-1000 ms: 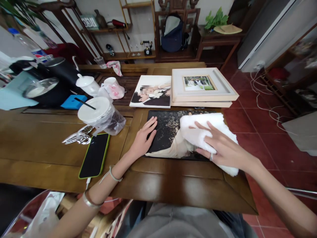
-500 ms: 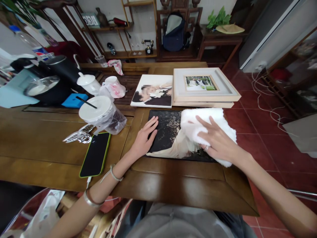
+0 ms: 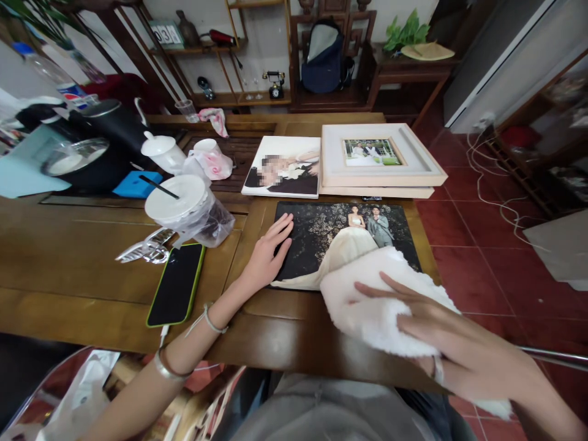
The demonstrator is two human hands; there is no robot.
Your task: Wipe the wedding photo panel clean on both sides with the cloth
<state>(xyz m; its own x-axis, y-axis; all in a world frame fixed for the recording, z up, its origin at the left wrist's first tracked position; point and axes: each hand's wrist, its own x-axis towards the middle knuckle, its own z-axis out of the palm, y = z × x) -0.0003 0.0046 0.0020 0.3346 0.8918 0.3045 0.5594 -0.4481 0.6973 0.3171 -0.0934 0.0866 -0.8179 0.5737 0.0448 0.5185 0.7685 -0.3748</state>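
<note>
A dark wedding photo panel (image 3: pixel 301 242) lies flat on the wooden table, showing a couple and a long pale gown. My left hand (image 3: pixel 270 252) rests on its left edge with the fingers stretched out and nothing held. In my right hand (image 3: pixel 448 327) is a fluffy white towel (image 3: pixel 362 306), gripped near the table's front edge. The towel covers the panel's lower right part and hangs over the bare wood in front of it. Behind the panel are a white photo print (image 3: pixel 287 147) and a stack topped by a pale picture frame (image 3: pixel 408 153).
To the left stand a lidded drink cup (image 3: pixel 177 199) with a black straw and a phone (image 3: pixel 177 288) on a cable. A silver metal object (image 3: pixel 144 248) lies beside them. Further back are a white lidded cup (image 3: pixel 163 153), a blue box (image 3: pixel 136 185) and a dark pot (image 3: pixel 87 168).
My right hand has pulled the towel down toward me, off the upper right of the panel, uncovering the couple in the photo. My left hand has stayed in place.
</note>
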